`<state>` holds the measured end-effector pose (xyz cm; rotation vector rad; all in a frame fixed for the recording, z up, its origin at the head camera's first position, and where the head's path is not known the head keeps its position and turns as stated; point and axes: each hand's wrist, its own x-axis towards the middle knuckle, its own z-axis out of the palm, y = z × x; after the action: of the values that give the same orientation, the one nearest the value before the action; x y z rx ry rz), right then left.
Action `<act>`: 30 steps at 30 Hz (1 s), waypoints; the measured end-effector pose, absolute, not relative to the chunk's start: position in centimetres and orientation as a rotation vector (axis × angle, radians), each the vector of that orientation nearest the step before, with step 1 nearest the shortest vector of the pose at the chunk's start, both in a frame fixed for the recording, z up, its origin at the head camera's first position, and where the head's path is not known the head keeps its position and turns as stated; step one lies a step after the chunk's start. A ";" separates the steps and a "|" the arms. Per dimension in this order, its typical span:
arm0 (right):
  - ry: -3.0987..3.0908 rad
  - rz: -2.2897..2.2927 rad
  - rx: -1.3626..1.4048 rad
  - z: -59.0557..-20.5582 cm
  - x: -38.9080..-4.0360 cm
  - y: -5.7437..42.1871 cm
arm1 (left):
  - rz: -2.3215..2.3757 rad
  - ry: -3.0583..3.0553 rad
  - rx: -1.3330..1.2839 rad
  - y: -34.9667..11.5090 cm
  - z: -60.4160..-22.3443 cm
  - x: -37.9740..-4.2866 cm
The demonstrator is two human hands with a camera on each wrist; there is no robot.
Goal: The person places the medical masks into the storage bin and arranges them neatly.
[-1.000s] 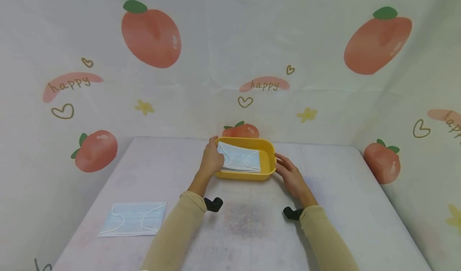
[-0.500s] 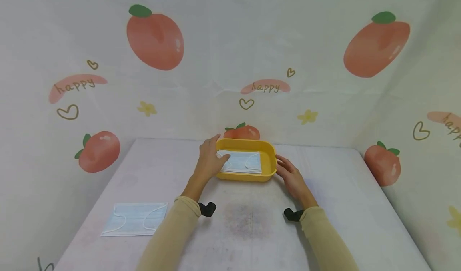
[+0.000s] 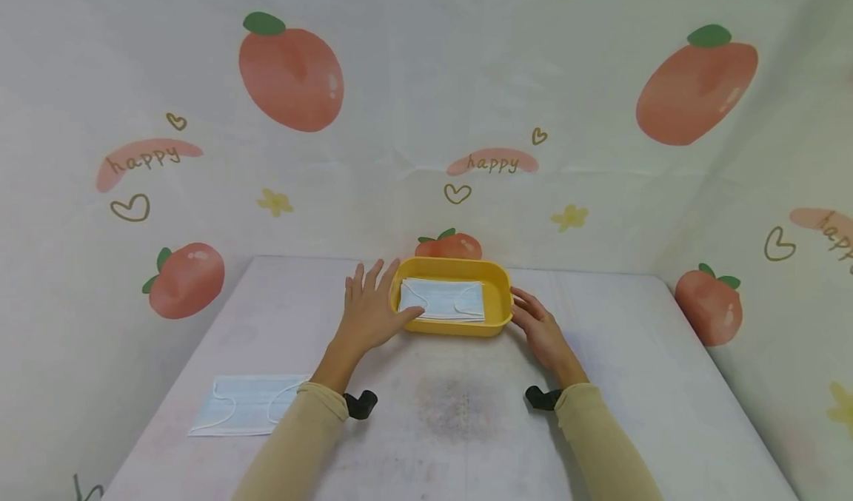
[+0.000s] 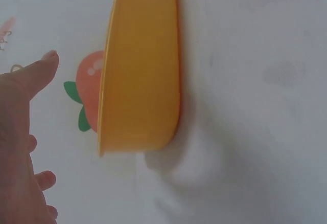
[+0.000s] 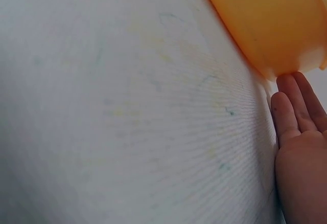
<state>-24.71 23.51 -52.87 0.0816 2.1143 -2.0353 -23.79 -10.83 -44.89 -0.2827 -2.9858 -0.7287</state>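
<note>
A yellow tray point(image 3: 453, 328) stands at the back middle of the table in the head view. Inside it, toward the left, lie light blue face masks point(image 3: 443, 298) with white ear loops, seemingly stacked; how many is hard to tell. My left hand point(image 3: 366, 312) is spread beside the tray's left end, holding nothing, and the left wrist view shows a gap between thumb and tray wall. Against the tray's right end rest the fingertips of my right hand point(image 3: 543, 338), fingers nearly straight, as the right wrist view also shows. Another face mask point(image 3: 246, 405) lies flat at the front left, partly behind my left sleeve.
The white table point(image 3: 460, 442) meets a fruit-printed cloth backdrop point(image 3: 393, 79) just behind the tray. Similar cloth hangs along both sides. Each wrist carries a small black mount point(image 3: 361, 405).
My left hand has let go of a face mask, which now lies flat in the tray, and has drawn back left with fingers spreading. My right hand has stayed at the tray's right end.
</note>
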 end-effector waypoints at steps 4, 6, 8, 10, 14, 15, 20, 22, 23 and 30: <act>2.116 -2.029 0.065 -52.9 -24.8 23.6 | -0.718 -3.002 -0.254 -12.2 -45.4 -23.2; 2.122 -2.037 0.050 -53.0 -24.9 23.7 | -0.724 -3.001 -0.238 -13.0 -45.8 -23.0; 2.132 -2.040 0.043 -53.0 -24.9 23.8 | -0.726 -2.996 -0.222 -13.8 -46.1 -22.7; 2.132 -2.041 0.032 -52.9 -25.0 23.9 | -0.721 -2.994 -0.202 -14.6 -46.4 -22.4; 2.131 -2.016 0.038 -52.9 -24.9 23.9 | -0.716 -3.001 -0.155 -16.4 -46.6 -21.5; 2.135 -2.007 0.039 -52.8 -24.9 23.8 | -0.714 -3.003 -0.145 -16.8 -46.7 -21.3; 2.170 -1.982 0.029 -52.6 -24.8 23.9 | -0.729 -2.994 -0.112 -18.8 -46.7 -20.4; 2.215 -1.936 0.017 -52.5 -24.8 24.0 | -0.734 -2.992 -0.104 -19.5 -46.7 -19.9; 2.236 -1.911 0.019 -52.5 -24.8 24.1 | -0.738 -2.992 -0.099 -19.9 -46.7 -19.7; 2.313 -1.798 -0.036 -52.5 -25.1 24.6 | -0.726 -2.989 -0.052 -22.2 -47.0 -18.9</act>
<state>-25.08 24.64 -52.49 -0.0363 2.3135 -1.7976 -18.85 -22.17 -47.02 -0.0518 -2.9886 -0.7255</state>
